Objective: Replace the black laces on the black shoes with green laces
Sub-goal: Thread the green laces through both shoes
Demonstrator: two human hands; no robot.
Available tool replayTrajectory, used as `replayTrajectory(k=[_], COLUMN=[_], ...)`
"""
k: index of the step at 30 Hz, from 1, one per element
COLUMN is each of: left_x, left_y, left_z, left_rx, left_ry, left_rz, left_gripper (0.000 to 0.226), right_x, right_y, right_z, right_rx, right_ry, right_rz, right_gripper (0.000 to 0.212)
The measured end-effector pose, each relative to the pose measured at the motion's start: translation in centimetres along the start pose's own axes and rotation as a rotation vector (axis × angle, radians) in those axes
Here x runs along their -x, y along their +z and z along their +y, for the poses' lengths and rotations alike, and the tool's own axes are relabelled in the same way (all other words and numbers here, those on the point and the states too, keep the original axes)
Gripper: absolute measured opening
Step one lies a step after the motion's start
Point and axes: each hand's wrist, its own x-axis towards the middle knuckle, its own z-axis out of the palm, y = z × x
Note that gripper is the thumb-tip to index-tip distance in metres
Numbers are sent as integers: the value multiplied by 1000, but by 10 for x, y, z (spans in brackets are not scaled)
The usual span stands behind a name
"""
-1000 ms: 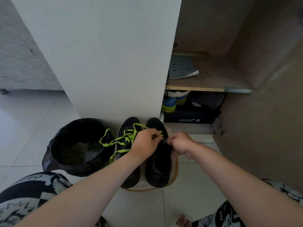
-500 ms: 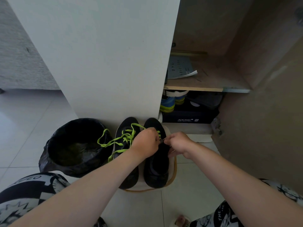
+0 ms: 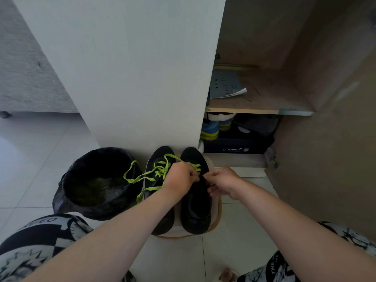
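Two black shoes stand side by side on a small round stool (image 3: pixel 219 210), toes toward the cabinet. The left shoe (image 3: pixel 160 212) carries a loose green lace (image 3: pixel 140 178) whose ends trail toward the bin. On the right shoe (image 3: pixel 196 208) a green lace (image 3: pixel 195 166) runs through the eyelets near the toe. My left hand (image 3: pixel 180 178) and my right hand (image 3: pixel 222 183) meet over the right shoe's lacing, both pinching the lace there. What sits between the fingertips is too small to make out.
A bin lined with a black bag (image 3: pixel 95 184) stands just left of the shoes. A white cabinet panel (image 3: pixel 130 68) rises behind them. The open cabinet on the right holds a dark shoebox (image 3: pixel 236 146), blue-yellow shoes (image 3: pixel 210 130) and papers (image 3: pixel 225 86). My patterned trouser knees (image 3: pixel 38 237) frame the bottom.
Both hands stay at the right shoe's lacing with only small finger movements. The view has shifted slightly.
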Motion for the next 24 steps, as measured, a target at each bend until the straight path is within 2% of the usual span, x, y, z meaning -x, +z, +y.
replayTrajectory(k=[3,5,8,12,14,16,19,20,21,24], left_x=[-3,-4,-3,5,4,1,-1,-1,-1,-4], left_y=[-1,-2,-1,4,1,-1,-5,-6,-7,-10], left_z=[1,5,9,7,9,11,13,13,14,14], left_rx=[-55,-86,-53,-507,-597,-597,-581,-576,-575,-573], left_ry=[-12,-6,48,217,207,189,161,153,147,135], left_rz=[-27,-28,-98,-98,-91,-119,-158,-173,-190,-200], left_gripper=[11,10,40,72,72,70,70,71,71,72], right_x=[3,1,-1,-1,-9,-12,-11,-8,-8,-9], right_y=[1,4,9,12,9,1,-11,-15,-18,-24], right_z=[-2,-5,-9,-14,-12,-14,-22,-25,-27,-25], right_rx=[57,20,-144,-221,-264,-397,-767,-718,-519,440], right_ry=[-2,37,110,108,89,87,48,16,-61,-345], right_rz=[2,15,46,211,344,462,380,345,322,240], right_gripper=[10,16,27,25,23,28,27,28,27,18])
